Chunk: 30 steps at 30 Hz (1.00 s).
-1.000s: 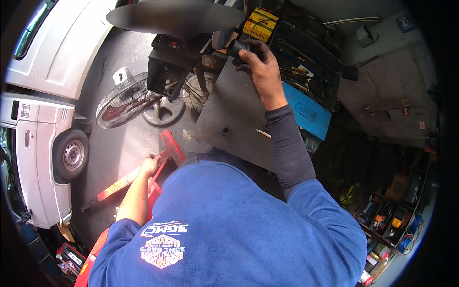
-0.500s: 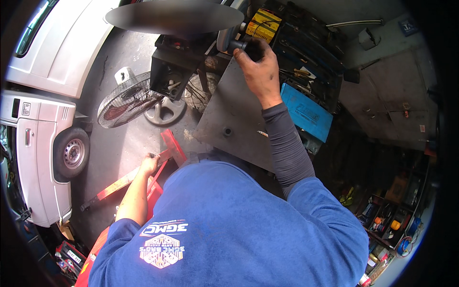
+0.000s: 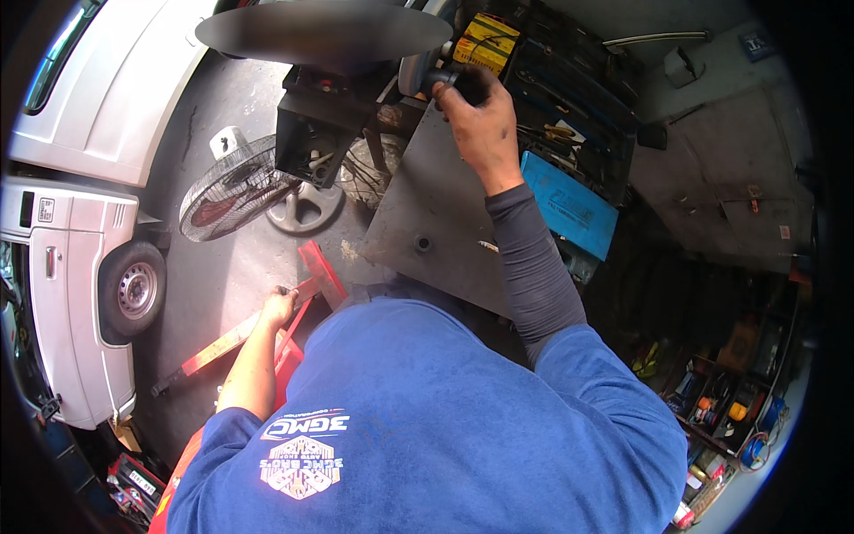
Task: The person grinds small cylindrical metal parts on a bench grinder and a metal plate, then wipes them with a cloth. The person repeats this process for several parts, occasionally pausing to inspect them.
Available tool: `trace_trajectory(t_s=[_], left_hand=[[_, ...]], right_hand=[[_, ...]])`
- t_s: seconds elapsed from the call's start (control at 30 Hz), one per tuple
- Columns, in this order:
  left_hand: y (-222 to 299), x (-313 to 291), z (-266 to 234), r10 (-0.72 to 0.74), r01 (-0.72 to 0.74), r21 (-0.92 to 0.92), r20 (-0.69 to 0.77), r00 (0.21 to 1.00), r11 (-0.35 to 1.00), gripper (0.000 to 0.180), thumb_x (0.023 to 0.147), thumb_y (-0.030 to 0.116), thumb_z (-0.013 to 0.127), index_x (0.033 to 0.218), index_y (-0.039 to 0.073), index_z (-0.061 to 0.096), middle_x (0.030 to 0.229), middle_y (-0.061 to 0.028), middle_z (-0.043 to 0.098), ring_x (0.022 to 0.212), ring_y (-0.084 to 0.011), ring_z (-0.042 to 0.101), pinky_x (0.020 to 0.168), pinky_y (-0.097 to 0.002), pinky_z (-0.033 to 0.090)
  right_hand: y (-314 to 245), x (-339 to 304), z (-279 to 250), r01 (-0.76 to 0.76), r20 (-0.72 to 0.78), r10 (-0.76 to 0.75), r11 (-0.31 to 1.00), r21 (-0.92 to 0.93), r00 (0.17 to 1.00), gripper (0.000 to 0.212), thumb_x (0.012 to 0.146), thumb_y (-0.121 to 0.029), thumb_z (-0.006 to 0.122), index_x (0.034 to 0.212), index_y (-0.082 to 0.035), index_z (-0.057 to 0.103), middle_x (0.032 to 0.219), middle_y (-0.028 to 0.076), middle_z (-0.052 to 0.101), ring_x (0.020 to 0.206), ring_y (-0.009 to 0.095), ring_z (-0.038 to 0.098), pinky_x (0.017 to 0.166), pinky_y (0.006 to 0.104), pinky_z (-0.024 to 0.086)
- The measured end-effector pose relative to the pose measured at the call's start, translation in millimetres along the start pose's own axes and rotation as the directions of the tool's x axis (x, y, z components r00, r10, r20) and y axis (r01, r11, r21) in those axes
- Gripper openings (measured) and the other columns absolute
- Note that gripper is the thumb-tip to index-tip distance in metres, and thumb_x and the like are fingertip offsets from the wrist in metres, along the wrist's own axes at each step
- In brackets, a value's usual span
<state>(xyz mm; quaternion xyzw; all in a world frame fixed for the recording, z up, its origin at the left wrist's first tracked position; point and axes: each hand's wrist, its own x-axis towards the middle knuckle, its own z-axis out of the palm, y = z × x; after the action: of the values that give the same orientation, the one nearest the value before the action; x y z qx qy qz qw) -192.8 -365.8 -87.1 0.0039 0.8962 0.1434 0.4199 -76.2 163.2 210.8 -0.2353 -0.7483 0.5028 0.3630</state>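
Note:
My right hand, in a dark sleeve, reaches up to the top middle with fingers closed on a dark cylindrical metal piece. The piece's end is at the side of a grey-blue round wheel; whether they touch, I cannot tell. Low on the left, my left hand is closed around a red metal frame, its fingertips partly hidden. Beneath my right arm lies a dark metal tabletop with a small dark ring on it.
A pedestal fan stands left of a black open-fronted box. A white vehicle is at the far left. A blue case, a yellow box and assorted tools lie to the right. A blurred oval hides the top.
My right hand shifts very slightly, and the dark metal piece appears tilted a little differently beside the wheel. My left hand stays on the red frame.

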Motion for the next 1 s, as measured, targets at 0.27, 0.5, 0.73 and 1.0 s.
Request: trace_trajectory(t_s=[0.27,0.5,0.73,1.0], left_hand=[[1.7,0.0,0.9,-0.015,0.015,-0.017,0.006,1.000,1.000,0.054,0.100,0.040,0.073,0.129,-0.005,0.071,0.121,-0.0296,0.079,0.123,-0.0397,0.075,0.107,-0.0458,0.056],[-6.6,9.8,4.5,0.004,-0.004,0.006,0.006,1.000,1.000,0.055,0.100,0.042,0.073,0.129,-0.004,0.071,0.121,-0.0288,0.079,0.123,-0.0410,0.074,0.108,-0.0460,0.055],[-6.4,7.4,1.5,-0.012,0.012,-0.007,0.031,0.999,1.000,0.055,0.100,0.042,0.072,0.130,-0.004,0.071,0.120,-0.0285,0.079,0.119,-0.0391,0.076,0.105,-0.0461,0.057],[-1.3,-1.2,-7.4,-0.002,0.002,-0.008,0.005,1.000,1.000,0.054,0.100,0.040,0.073,0.129,-0.005,0.070,0.118,-0.0281,0.079,0.112,-0.0380,0.078,0.098,-0.0464,0.060]], right_hand=[[-1.8,-4.7,3.8,0.014,-0.007,-0.013,0.997,0.077,1.000,0.028,0.100,-0.019,0.079,0.116,0.002,0.072,0.090,0.003,0.073,0.077,0.009,0.064,0.071,0.0266,0.053],[-14.1,-16.0,2.7,-0.022,0.047,0.019,0.998,0.060,0.999,0.030,0.100,-0.018,0.080,0.119,0.003,0.072,0.094,0.003,0.073,0.081,0.010,0.066,0.073,0.0272,0.055],[-14.2,-33.2,-16.0,-0.368,0.278,0.245,0.705,0.606,0.929,0.048,0.103,-0.018,0.069,0.145,0.002,0.059,0.118,0.014,0.073,0.089,0.023,0.073,0.080,0.0355,0.060],[-6.7,-39.1,-24.7,-0.377,0.239,0.297,0.622,0.687,0.924,0.046,0.105,-0.020,0.069,0.147,-0.004,0.060,0.124,0.010,0.072,0.105,0.021,0.072,0.090,0.0373,0.059]])
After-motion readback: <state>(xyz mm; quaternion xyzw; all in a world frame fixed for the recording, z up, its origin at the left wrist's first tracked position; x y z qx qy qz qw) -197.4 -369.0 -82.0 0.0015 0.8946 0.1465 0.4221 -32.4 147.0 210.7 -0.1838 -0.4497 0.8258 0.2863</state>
